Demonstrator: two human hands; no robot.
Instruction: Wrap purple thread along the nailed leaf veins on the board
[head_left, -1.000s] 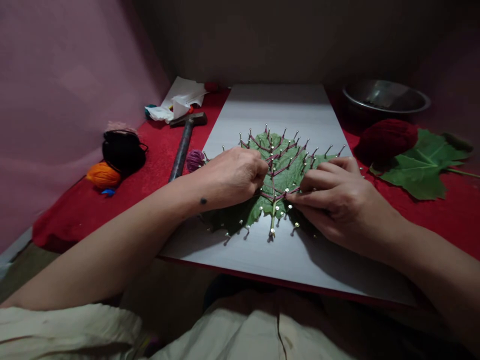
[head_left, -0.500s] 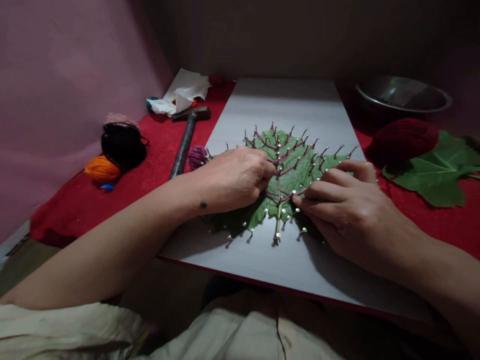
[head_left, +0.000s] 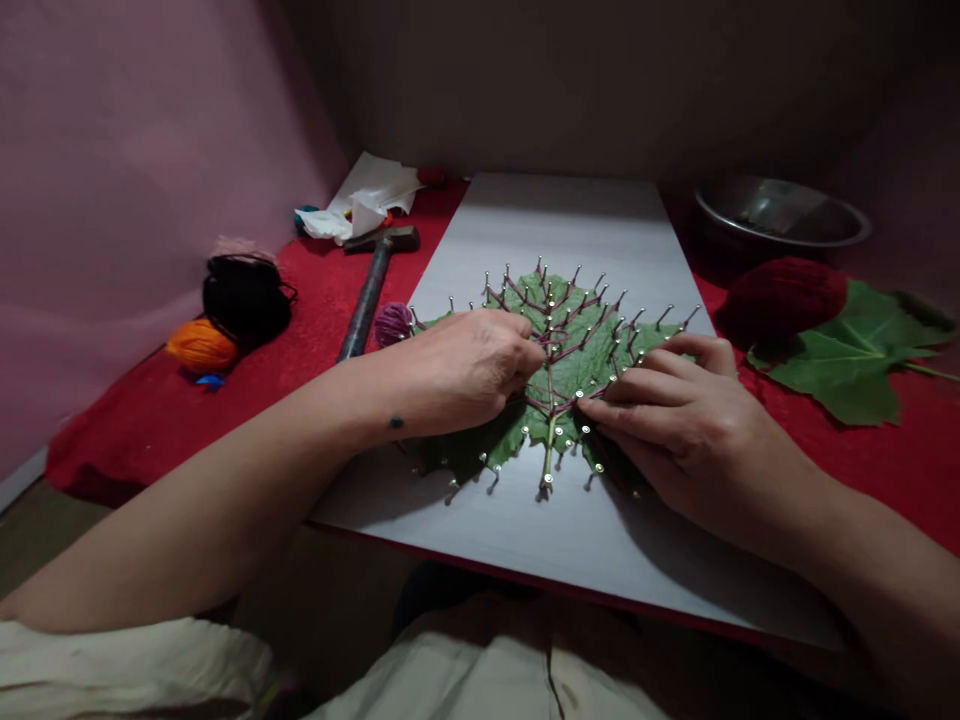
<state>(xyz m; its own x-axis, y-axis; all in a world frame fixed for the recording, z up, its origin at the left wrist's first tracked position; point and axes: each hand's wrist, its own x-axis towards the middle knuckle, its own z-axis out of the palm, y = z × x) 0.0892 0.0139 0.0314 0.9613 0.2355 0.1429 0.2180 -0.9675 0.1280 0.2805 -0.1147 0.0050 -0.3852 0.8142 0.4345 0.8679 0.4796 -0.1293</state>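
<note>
One broad green leaf [head_left: 581, 370], purple yarn [head_left: 570, 352] between silvery nails [head_left: 548, 480]

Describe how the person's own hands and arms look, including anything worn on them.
The left hand and right hand are gloveless. The left forearm bears a small dark mark near the wrist. A loose, pale cream sleeve covers that arm higher up; no right sleeve shows.

On my left rises a smooth, plain pink-mauve wall [head_left: 135, 170], meeting a dark grey-brown back wall [head_left: 525, 85] at a shadowy corner. Red cloth covers the bench [head_left: 150, 430]. Below, the dull brown floor [head_left: 37, 535] sits in weak, uneven light.
</note>
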